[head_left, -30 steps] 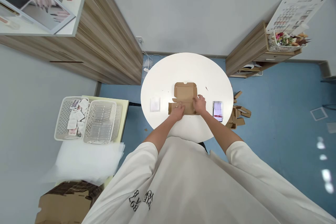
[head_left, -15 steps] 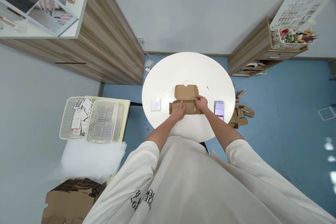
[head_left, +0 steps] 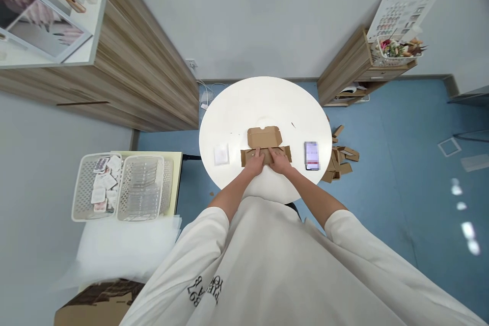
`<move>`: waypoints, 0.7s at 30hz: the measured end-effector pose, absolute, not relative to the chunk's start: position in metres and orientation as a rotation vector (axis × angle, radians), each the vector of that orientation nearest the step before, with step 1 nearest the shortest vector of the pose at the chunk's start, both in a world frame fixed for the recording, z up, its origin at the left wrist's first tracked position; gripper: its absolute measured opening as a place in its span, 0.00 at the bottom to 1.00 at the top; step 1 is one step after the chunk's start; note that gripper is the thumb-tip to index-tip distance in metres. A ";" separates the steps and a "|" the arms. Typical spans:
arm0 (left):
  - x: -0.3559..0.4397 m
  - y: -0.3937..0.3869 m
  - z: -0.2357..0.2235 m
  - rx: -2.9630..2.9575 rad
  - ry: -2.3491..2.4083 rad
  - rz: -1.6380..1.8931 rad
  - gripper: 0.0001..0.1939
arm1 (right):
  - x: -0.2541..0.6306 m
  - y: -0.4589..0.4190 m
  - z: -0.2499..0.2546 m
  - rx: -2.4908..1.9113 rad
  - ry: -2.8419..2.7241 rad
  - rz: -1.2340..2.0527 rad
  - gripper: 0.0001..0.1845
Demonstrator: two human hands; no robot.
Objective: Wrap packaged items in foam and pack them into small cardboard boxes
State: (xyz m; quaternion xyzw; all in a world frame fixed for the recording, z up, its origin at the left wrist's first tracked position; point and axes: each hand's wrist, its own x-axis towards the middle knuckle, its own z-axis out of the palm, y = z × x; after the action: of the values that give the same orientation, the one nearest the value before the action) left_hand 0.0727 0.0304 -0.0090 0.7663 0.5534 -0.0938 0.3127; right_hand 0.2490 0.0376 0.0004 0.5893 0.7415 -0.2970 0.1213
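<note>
A brown cardboard box, partly folded, lies in front of me on the round white table. Its lid flap stands out on the far side, and small side flaps stick out left and right of the near part. My left hand grips the near part left of its middle, index finger stretched over the board. Close beside it, my right hand holds the same near part, fingertips on the cardboard. Both thumbs are hard to make out. A small white square packet lies to the left, and a phone with its screen lit to the right.
At left, a side table bears white baskets of clear cases and small packets, plus translucent sheets. More cardboard is at bottom left. Cardboard scraps lie on the floor right of the table. Wooden cabinets flank the far wall.
My right hand has moved from the box's right side to its near part, beside my left hand. The right side flap now sticks outward. The view has shifted slightly.
</note>
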 end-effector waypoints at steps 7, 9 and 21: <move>0.073 0.032 -0.007 2.014 1.432 -0.261 0.16 | 0.244 0.037 -0.004 1.739 2.103 -0.838 0.46; 0.072 0.030 -0.006 2.012 1.426 -0.240 0.17 | 0.241 0.038 -0.004 1.751 2.068 -0.851 0.46; 0.009 -0.009 0.003 1.930 1.844 -0.036 0.34 | 0.235 0.037 -0.001 1.766 2.009 -0.850 0.49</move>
State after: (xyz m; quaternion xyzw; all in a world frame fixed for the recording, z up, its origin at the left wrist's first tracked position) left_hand 0.0090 -0.0092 0.0032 0.7029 0.6715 -0.0131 0.2340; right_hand 0.2355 0.0370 -0.0007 0.6204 0.7059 -0.2985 0.1665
